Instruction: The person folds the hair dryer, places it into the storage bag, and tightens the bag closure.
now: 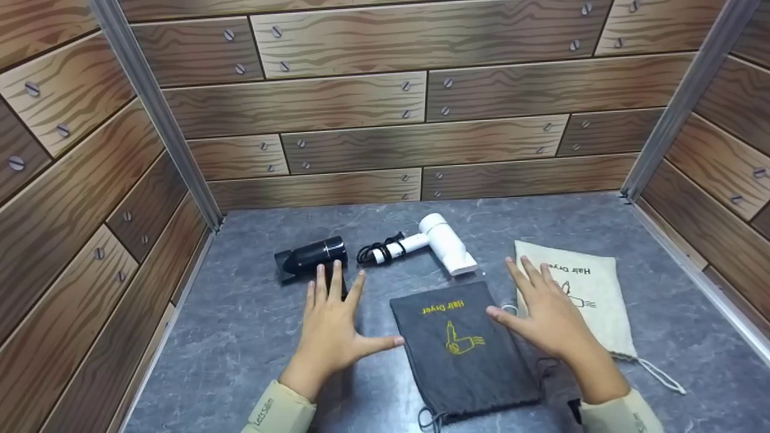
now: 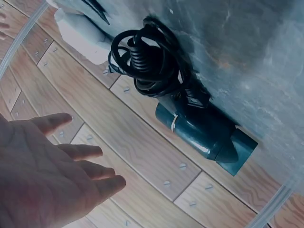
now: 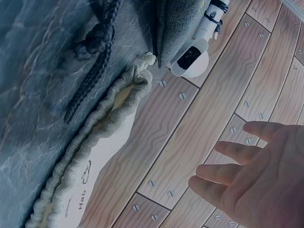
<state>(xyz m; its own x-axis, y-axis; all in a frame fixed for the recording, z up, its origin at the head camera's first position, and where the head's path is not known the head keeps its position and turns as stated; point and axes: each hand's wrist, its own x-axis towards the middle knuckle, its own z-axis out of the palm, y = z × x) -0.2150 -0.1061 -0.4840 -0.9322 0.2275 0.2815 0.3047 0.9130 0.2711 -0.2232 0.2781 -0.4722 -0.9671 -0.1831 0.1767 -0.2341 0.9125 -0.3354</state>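
My left hand [image 1: 329, 334], fingers spread, hovers near the black hair dryer [image 1: 313, 257], whose handle it partly hides in the head view. In the left wrist view that dryer's black cord [image 2: 147, 61] is coiled round its handle. My right hand [image 1: 550, 313] is spread too, over the left edge of the cream drawstring bag [image 1: 592, 300]. Between the hands lies a dark grey drawstring bag [image 1: 463, 361] with yellow "Hair Dryer" print and a dryer drawing. Behind it rests a white hair dryer [image 1: 446, 243] with a black cord. Both hands hold nothing.
A grey marbled tabletop [image 1: 210, 355] carries everything. Wood-patterned panels [image 1: 415, 144] enclose it at the back and both sides, with metal posts [image 1: 162, 114] in the corners. The cream bag's cord [image 1: 662, 376] trails toward the front right.
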